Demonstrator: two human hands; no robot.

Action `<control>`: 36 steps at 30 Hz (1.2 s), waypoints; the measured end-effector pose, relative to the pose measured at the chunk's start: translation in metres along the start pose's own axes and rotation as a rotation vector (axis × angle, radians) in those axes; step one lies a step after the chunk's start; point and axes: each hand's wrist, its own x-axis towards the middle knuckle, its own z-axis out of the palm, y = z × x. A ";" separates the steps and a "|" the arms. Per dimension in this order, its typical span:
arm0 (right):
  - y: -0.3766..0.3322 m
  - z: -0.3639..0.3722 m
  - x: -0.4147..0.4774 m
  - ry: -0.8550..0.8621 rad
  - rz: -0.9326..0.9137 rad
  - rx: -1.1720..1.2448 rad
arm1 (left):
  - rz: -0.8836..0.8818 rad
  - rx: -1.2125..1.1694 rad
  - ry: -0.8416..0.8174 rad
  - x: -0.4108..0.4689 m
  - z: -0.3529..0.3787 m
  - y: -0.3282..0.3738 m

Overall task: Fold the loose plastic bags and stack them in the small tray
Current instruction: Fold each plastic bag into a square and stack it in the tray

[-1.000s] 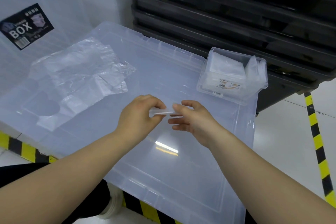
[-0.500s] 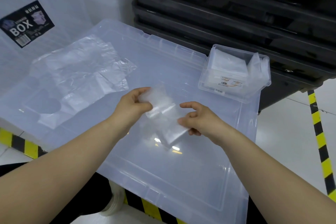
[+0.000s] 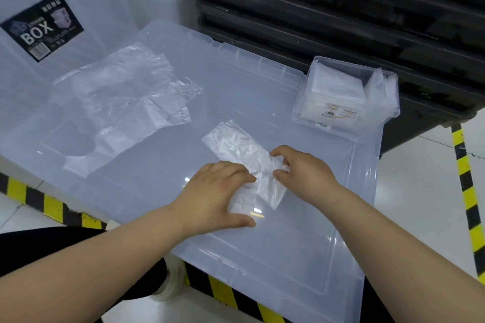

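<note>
A clear plastic bag [image 3: 236,147] lies stretched out on the translucent box lid [image 3: 262,102], running from the middle toward me. My left hand [image 3: 217,194] lies flat on the bag's near end, fingers spread and pressing it down. My right hand [image 3: 301,168] pinches a crumpled part of the bag between thumb and fingers. A pile of loose clear bags [image 3: 118,102] lies at the lid's left. The small clear tray [image 3: 388,113] stands at the lid's far right corner with folded bags [image 3: 338,84] stacked in it.
A large clear storage box with a black BOX label [image 3: 42,26] stands at the far left. Stacked black crates [image 3: 341,8] rise behind the lid. Yellow-black hazard tape [image 3: 467,186] marks the white floor at right and along the front.
The bag, held up between both hands a second ago, was unfurled and now lies on the lid. My left hand went from pinching it to pressing it flat.
</note>
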 end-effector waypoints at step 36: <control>-0.008 0.007 0.003 -0.075 0.213 0.716 | -0.123 -0.034 0.189 0.009 0.013 -0.007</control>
